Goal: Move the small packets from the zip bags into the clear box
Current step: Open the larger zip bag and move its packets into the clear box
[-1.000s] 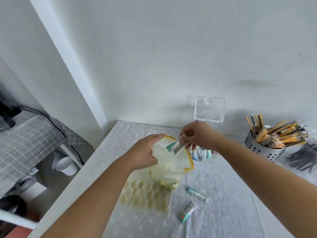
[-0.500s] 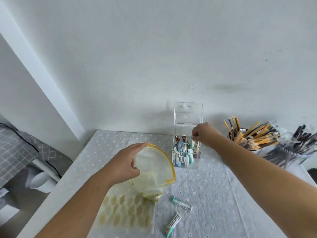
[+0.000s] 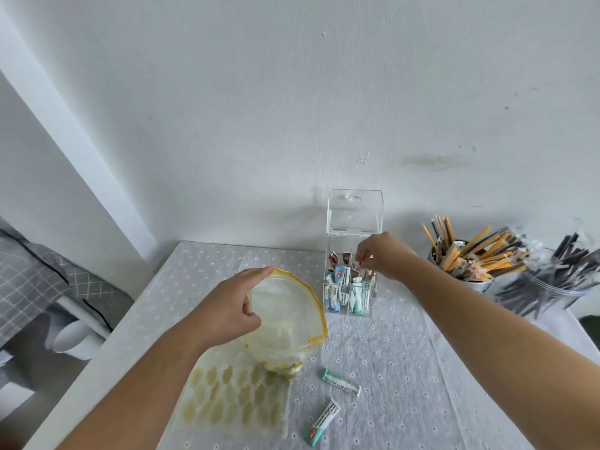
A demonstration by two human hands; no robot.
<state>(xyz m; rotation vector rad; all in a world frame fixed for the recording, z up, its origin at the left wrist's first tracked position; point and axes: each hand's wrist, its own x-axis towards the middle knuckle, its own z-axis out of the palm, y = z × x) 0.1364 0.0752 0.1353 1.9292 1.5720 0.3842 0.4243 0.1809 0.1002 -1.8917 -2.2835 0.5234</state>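
Left hand (image 3: 227,306) grips the yellow-rimmed zip bag (image 3: 287,315), mouth open. Near packet (image 3: 322,423), red logo illegible, and far packet (image 3: 341,383) lie loose on the tablecloth (image 3: 422,384). More packets (image 3: 339,280) stand in the clear box (image 3: 354,216), lid raised. Right hand (image 3: 381,254) is pinched above it; whether it holds anything cannot be determined.

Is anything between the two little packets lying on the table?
No, just bare tablecloth between the farther packet and the nearer packet, in the head view.

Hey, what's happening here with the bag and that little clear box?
A person's left hand holds the zip bag open, while the right hand is at the top of the open clear box, which already holds several packets. I can't tell if it grips one. Two loose packets lie on the tablecloth.
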